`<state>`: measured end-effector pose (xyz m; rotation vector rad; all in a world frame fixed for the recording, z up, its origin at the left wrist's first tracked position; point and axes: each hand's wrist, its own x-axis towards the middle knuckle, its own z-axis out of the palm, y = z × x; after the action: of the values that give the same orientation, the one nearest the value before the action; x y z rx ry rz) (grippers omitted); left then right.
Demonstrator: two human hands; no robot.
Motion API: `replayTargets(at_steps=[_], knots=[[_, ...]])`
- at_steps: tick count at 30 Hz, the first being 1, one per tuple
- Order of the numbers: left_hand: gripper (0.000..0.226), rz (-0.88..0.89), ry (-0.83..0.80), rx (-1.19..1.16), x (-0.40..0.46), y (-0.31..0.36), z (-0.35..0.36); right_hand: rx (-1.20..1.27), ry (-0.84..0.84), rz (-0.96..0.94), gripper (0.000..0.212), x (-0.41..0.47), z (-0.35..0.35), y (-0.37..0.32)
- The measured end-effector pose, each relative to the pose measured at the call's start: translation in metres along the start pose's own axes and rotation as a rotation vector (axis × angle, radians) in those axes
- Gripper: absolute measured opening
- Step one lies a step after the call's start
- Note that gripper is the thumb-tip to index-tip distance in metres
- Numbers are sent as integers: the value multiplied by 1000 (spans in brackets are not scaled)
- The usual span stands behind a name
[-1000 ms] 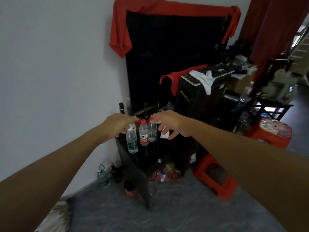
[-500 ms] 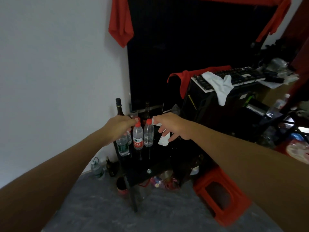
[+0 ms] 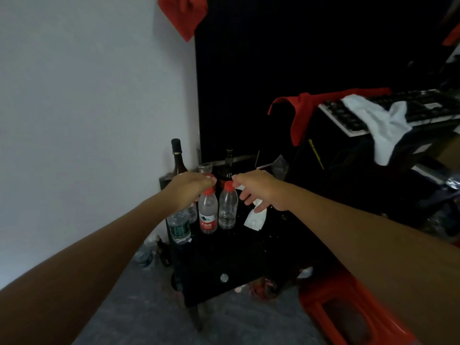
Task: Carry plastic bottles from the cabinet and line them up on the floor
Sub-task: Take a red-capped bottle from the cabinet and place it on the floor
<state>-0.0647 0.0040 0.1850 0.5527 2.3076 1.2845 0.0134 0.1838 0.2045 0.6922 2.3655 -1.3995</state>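
1. Reaching with both hands to the bottles at the front left of the cabinet (image 3: 224, 265), so that two can be carried per trip.
2. Left hand (image 3: 185, 192): fingers curled down over the red cap of the labelled bottle (image 3: 207, 215). Whether they have clamped on the cap I cannot tell, since the fingertips are turned away from view.
3. Right hand (image 3: 261, 191): thumb and forefinger meet at the cap of the clear bottle (image 3: 227, 210), while the other fingers are spread apart and hold nothing. I judge this a light pinch at the neck, not yet a lift.
4. Both bottles stand upright, just beside each other, bases on the cabinet top. A green-labelled bottle (image 3: 179, 226) stands at the left corner, partly behind my left wrist.
5. Cap grips suit these bottles: they look nearly empty and light, and the necks give a firm ridge where the thin walls would dent.
6. Glass bottles (image 3: 177, 158) stand behind, near the wall; a crumpled paper (image 3: 255, 219) lies under my right fingers. Neither belongs to the task.
7. Risk: the bottles stand close together, so lifting straight up avoids knocking a neighbour.
8. Floor (image 3: 149, 314) in front is where the line goes; no bottle is placed there yet.
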Motion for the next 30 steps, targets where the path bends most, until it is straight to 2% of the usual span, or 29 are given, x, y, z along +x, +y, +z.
replayTargets(at_steps=[2,10,13,15,20,24,30], knots=[[21,-11,-7,-16,10,-11,9,1,-15,17,30,18,5,9],[31,-87,14,-44,36,-48,40,-73,-39,40,35,78,17,48],[19,-128,17,-51,42,-66,54,-143,-30,37,39,97,17,67],[17,-144,30,-87,45,-76,65,-182,2,-12,32,109,17,78],[29,-268,26,-147,48,-95,96,-286,119,-183,38,140,25,97],[22,-322,38,-202,52,-104,112,-230,155,-303,61,157,36,102],[20,-325,73,-220,58,-115,114,-201,196,-382,69,179,48,108]])
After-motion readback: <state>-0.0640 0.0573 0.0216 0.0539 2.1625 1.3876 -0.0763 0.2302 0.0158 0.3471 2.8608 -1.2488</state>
